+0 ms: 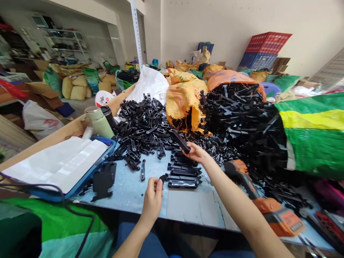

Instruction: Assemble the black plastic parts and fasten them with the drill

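My left hand [154,196] is closed in a pinch on a small black plastic part [163,177], just above the light blue tabletop [129,191]. Farther out, my right hand [195,152] grips one end of a long black plastic bar [182,142], which tilts up and away to the left. Below that bar, a row of similar black bars [184,184] lies side by side on the table. A single black link piece [143,170] rests to the left of the row. Behind my hands spreads a heap of loose black link pieces [145,118].
An orange cordless power tool [268,204] lies at the right. Yellow sacks [180,96] and a green sack [314,132] spill black parts. At the left stand a blue tray with white paper [56,163], a light green bottle [99,122] and a black cable [59,190].
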Demonstrator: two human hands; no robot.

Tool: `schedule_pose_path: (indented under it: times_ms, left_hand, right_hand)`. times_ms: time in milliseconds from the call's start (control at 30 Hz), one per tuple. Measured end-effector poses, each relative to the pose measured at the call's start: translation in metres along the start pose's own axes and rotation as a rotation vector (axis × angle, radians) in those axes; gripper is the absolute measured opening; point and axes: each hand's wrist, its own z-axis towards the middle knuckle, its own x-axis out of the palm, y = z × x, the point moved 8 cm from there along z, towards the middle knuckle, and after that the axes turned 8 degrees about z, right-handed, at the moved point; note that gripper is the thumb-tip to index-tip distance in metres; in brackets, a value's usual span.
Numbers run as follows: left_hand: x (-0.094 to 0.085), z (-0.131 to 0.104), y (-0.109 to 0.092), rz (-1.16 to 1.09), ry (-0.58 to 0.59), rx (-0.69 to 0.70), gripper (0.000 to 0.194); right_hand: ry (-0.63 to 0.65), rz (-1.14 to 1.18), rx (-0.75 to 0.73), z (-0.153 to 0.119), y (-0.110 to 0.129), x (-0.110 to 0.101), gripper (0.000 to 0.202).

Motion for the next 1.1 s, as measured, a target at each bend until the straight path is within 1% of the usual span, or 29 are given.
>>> schedule_pose_path:
  times_ms: [67,133,167,200,267,333,367,433,500,533,567,600,667,700,733,767,800,867,933,1000,1100]
  left_hand:
    - [0.018,-0.009,-0.006,-0.01,0.097,0.022,0.027]
    - [0.029,-0.015,-0.011,-0.002,0.141,0.043,0.025]
    - [0.032,-0.017,-0.012,0.003,0.148,0.048,0.024]
    - [0.033,-0.018,-0.012,0.009,0.149,0.049,0.024]
    - [0.032,-0.018,-0.01,0.026,0.136,0.051,0.025]
    - [0.029,-0.018,-0.006,0.051,0.119,0.051,0.025]
    - [0.027,-0.019,-0.004,0.064,0.112,0.048,0.025]
    - [0.024,-0.02,0.001,0.087,0.11,0.04,0.025]
    - [0.025,-0.022,0.006,0.1,0.121,0.036,0.025]
    - [0.027,-0.023,0.007,0.101,0.132,0.039,0.025]
    - [0.03,-0.024,0.008,0.098,0.148,0.045,0.025]
    - [0.034,-0.026,0.008,0.091,0.164,0.05,0.025]
    - [0.042,-0.029,0.006,0.063,0.193,0.053,0.025]
    - [0.046,-0.031,0.003,0.04,0.207,0.048,0.027]
    - [0.05,-0.033,0.0,0.014,0.225,0.038,0.029]
    - [0.055,-0.035,-0.004,-0.015,0.248,0.023,0.034]
    - [0.059,-0.037,-0.008,-0.043,0.276,0.005,0.038]
    - [0.066,-0.041,-0.016,-0.082,0.326,-0.026,0.046]
    - [0.065,-0.042,-0.025,-0.082,0.325,-0.021,0.047]
    - [0.057,-0.041,-0.035,-0.05,0.275,0.046,0.044]
    - [0.046,-0.039,-0.053,0.019,0.243,0.203,0.037]
  right_hand:
    - [0.15,0.229,0.017,-0.037,-0.008,0.01,0.039]
    - [0.322,0.438,0.048,-0.072,-0.012,0.021,0.051]
    - [0.391,0.493,0.065,-0.089,-0.015,0.025,0.055]
    - [0.433,0.503,0.079,-0.104,-0.019,0.026,0.058]
    - [0.457,0.484,0.087,-0.13,-0.031,0.025,0.058]
    - [0.425,0.446,0.049,-0.151,-0.045,0.017,0.054]
    - [0.39,0.416,0.005,-0.16,-0.051,0.01,0.053]
    - [0.279,0.288,-0.112,-0.176,-0.06,-0.013,0.056]
    - [0.116,0.041,-0.244,-0.188,-0.062,-0.042,0.06]
    - [0.05,-0.119,-0.305,-0.194,-0.061,-0.054,0.058]
    - [0.019,-0.289,-0.358,-0.199,-0.058,-0.061,0.051]
    - [0.029,-0.454,-0.401,-0.203,-0.056,-0.062,0.043]
    - [0.135,-0.705,-0.452,-0.208,-0.056,-0.047,0.036]
    - [0.189,-0.768,-0.462,-0.208,-0.057,-0.036,0.037]
    - [0.214,-0.778,-0.465,-0.208,-0.056,-0.025,0.04]
    - [0.203,-0.732,-0.456,-0.207,-0.055,-0.016,0.042]
    - [0.171,-0.633,-0.428,-0.204,-0.054,-0.008,0.043]
    - [0.122,-0.345,-0.31,-0.2,-0.056,0.003,0.046]
    - [0.133,-0.093,-0.201,-0.198,-0.059,0.014,0.051]
    - [0.189,-0.011,-0.195,-0.199,-0.054,0.024,0.051]
    - [0.201,-0.037,-0.255,-0.201,-0.041,0.024,0.046]
